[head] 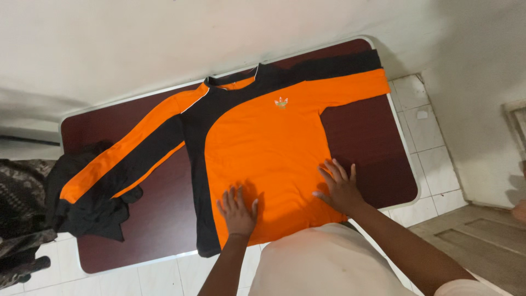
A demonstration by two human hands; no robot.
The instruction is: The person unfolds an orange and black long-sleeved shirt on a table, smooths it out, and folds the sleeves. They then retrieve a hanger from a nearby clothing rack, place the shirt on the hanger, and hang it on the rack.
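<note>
fingers of the left hand (237, 211) lie spread and flat, palm down, pressing on the lower front of the orange and black long-sleeved shirt (263, 148), gripping nothing. the right hand (339, 189) is also flat with fingers fanned wide, resting on the shirt's lower right edge, fingertips reaching toward the bare tabletop beside it. the shirt lies face up across the dark brown table (367, 159), collar toward the wall, one sleeve stretched toward the far right corner and the other running diagonally down to the left (its cuff rests on a heap of black clothing (93, 214)). a patterned dark fabric (22, 203) hangs just left of the table, over a white tiled floor (433, 142).
</note>
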